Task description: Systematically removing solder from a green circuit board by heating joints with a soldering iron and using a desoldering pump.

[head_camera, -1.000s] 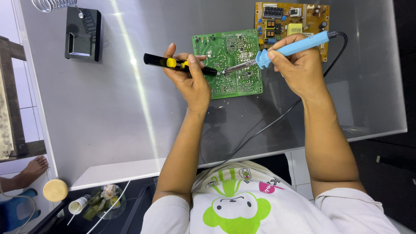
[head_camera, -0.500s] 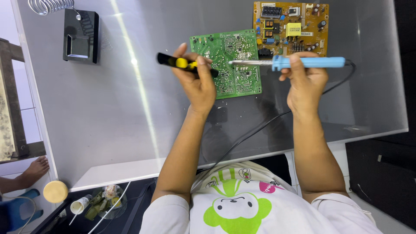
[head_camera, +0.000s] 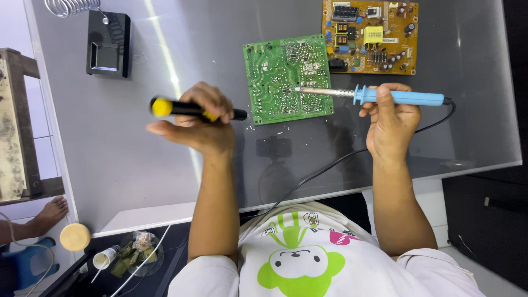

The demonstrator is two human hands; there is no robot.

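Observation:
My left hand (head_camera: pixel 201 122) grips a black tool with a yellow end (head_camera: pixel 181 108), held level over the glass table left of the green circuit board (head_camera: pixel 287 78). My right hand (head_camera: pixel 389 122) holds a blue-handled soldering iron (head_camera: pixel 379 96) level, its metal tip over the right part of the green board. The iron's black cord (head_camera: pixel 330 165) runs back toward my body. An orange-brown circuit board (head_camera: pixel 369 36) with mounted parts lies beyond the green one.
A black soldering-iron stand (head_camera: pixel 108 44) with a wire coil (head_camera: pixel 70 6) sits at the far left of the glass table (head_camera: pixel 137 165). Small solder crumbs (head_camera: pixel 272 135) lie near the green board. Below the table, a person's bare foot (head_camera: pixel 48 214) and a clear bowl (head_camera: pixel 135 253) show.
My left hand has drawn the black and yellow tool leftward off the green board. My right hand has turned the soldering iron level and shifted right, with the tip still over the board.

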